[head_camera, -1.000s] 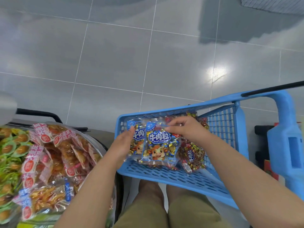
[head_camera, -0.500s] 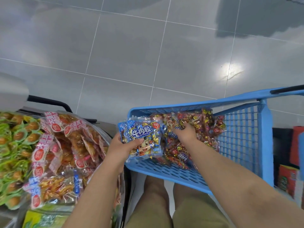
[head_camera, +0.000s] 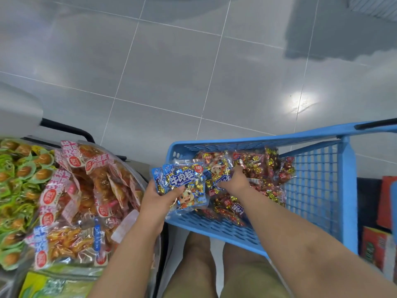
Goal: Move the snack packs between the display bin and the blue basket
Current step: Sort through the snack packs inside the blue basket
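Note:
My left hand [head_camera: 158,197] grips blue snack packs [head_camera: 182,186] with a cartoon calf, holding them over the left edge of the blue basket [head_camera: 318,190]. Inside the basket my right hand [head_camera: 233,181] reaches down into a heap of red and gold snack packs [head_camera: 260,166], fingers closed on another blue-labelled pack [head_camera: 219,171] lying among them. The display bin [head_camera: 141,177] at the left is heaped with red-labelled orange snack packs [head_camera: 86,190].
Green-wrapped snacks [head_camera: 17,186] fill the far left of the display. A black bar [head_camera: 68,129] runs behind the bin. Red cartons [head_camera: 378,244] stand right of the basket. My knees [head_camera: 214,269] are below the basket; grey tiled floor [head_camera: 171,72] lies ahead.
My left hand has carried the blue packs leftward to the basket's edge. My right hand let go of them and dipped into the pile inside the basket.

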`<state>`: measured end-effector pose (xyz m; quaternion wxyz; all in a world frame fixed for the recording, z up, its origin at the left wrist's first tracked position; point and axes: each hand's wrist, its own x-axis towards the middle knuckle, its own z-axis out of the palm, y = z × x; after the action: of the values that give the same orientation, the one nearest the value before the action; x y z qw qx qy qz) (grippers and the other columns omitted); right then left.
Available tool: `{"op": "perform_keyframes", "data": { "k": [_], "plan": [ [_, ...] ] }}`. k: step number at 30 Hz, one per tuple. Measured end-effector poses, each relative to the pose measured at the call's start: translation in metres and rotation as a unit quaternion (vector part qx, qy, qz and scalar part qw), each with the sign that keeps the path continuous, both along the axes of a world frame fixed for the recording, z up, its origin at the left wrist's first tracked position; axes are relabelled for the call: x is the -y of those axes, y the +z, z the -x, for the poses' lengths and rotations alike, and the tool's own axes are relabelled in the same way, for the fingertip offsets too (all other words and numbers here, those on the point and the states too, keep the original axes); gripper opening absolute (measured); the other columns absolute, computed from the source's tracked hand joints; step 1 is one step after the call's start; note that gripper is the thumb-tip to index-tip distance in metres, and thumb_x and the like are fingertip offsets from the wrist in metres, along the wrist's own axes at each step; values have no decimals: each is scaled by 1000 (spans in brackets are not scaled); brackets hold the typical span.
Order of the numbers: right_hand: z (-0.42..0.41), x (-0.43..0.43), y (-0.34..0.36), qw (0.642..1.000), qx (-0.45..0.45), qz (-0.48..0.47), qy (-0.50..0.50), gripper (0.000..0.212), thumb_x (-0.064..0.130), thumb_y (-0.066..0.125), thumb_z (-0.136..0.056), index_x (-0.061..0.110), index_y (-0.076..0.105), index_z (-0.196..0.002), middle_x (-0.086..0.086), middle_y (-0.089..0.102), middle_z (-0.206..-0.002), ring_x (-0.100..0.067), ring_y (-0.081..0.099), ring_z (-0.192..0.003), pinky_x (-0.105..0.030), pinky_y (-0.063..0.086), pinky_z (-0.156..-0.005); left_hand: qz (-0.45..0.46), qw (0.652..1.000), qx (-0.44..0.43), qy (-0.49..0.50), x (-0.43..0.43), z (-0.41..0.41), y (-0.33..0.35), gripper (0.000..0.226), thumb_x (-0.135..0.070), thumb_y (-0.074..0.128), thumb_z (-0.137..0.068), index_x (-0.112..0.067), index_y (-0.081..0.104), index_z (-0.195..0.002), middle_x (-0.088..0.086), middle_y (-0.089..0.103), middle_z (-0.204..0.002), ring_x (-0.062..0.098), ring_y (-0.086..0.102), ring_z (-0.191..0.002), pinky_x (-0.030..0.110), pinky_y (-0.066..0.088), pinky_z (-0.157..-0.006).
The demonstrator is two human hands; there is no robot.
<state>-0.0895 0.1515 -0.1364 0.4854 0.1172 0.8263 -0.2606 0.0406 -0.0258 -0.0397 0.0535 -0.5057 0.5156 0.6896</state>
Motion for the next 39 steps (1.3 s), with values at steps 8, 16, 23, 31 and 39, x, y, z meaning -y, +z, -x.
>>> {"op": "perform_keyframes", "data": {
  "k": [8,16,23,31,39],
  "plan": [
    [-5,-34,73,996,-67,55,-24,50,16,78,-75,12,54,-119,-12,58,-120,-20,61,-89,-18,47,-78,9,1000,-8,-24,-2,-4,29,39,-5,79,-73,-23,61,-102,1,75,-97,19,72,-88,37,56,-80],
    [-25,-57,158,962,-166,199,-84,25,22,81,-72,20,66,-92,2,67,-93,-14,63,-85,-26,51,-73,27,998,-19,60,-13,-48,82,96,-34,88,-53,-21,43,-136,8,51,-141,28,56,-120,56,44,-99],
    [-59,-40,218,925,-45,359,-115,8,19,63,-90,21,58,-83,2,67,-85,-11,64,-71,-29,49,-65,47,964,-68,254,-58,-129,123,88,-18,81,-72,-18,31,-145,10,49,-142,23,61,-107,42,54,-80],
    [-145,16,258,895,263,355,-55,43,35,44,-97,13,74,-77,-4,73,-74,-18,70,-60,-28,56,-47,74,900,-136,407,-94,-257,187,83,-15,84,-64,-8,46,-137,16,55,-136,34,55,-120,58,38,-105],
    [-274,79,288,874,317,331,159,24,-8,49,-87,6,61,-72,-5,68,-59,-13,67,-51,-21,53,-45,139,811,-158,546,-97,-388,210,34,-3,73,-76,-13,61,-106,6,74,-94,27,68,-89,49,51,-92]
  ]
}}
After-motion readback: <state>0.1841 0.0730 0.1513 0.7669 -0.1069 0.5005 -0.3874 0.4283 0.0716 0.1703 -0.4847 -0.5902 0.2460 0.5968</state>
